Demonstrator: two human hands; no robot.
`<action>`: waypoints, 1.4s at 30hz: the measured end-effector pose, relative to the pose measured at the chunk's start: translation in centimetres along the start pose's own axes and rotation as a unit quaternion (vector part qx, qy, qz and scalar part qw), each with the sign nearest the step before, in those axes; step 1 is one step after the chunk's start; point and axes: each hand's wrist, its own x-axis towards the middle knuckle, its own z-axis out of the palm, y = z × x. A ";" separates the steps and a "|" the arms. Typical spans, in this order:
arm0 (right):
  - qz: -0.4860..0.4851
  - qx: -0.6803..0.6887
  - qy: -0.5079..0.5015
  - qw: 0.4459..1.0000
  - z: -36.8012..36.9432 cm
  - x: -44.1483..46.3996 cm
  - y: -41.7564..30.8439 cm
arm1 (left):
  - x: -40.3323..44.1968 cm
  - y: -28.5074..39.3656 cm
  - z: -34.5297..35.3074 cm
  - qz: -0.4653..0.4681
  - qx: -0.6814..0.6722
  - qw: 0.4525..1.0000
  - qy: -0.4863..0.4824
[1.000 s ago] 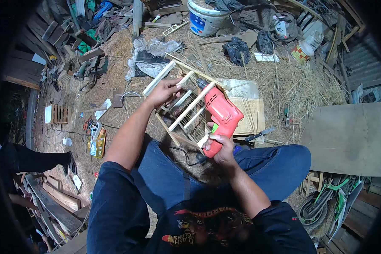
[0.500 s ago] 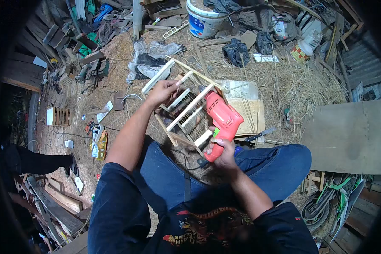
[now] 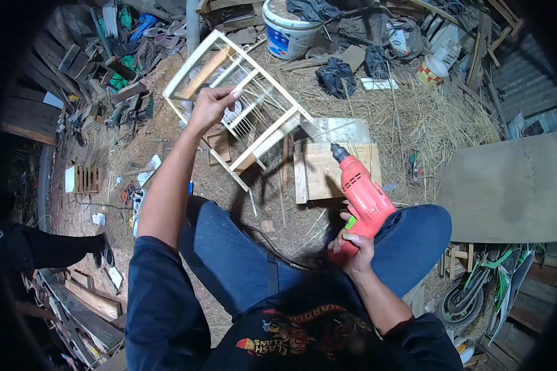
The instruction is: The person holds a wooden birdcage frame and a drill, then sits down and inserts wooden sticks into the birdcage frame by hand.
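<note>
My left hand [image 3: 213, 110] grips a bar of a light wooden frame [image 3: 263, 141] with thin slats, held tilted above the ground in front of me. My right hand [image 3: 354, 249] is wrapped round the handle of a red power drill [image 3: 366, 196] with a green trigger. The drill's chuck points up and to the left, apart from the frame. Behind the drill, a pale wooden board [image 3: 328, 168] lies on the ground beyond my right knee.
A white bucket [image 3: 288, 36] stands at the back, with a black plastic bag [image 3: 336, 78] to its right. A large flat sheet [image 3: 507, 188] lies at right above a green motorbike [image 3: 476, 284]. Another person's leg [image 3: 62, 248] shows at left. Scrap wood lies around.
The wooden frame has risen and moved away to the upper left with my left hand. My right hand has drawn the drill out of the frame, to the right and slightly down.
</note>
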 end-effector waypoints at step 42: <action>-0.102 0.016 0.021 0.994 -2.6 -1.3 -4.0 | -0.9 1.9 19.2 0.297 0.399 0.867 0.010</action>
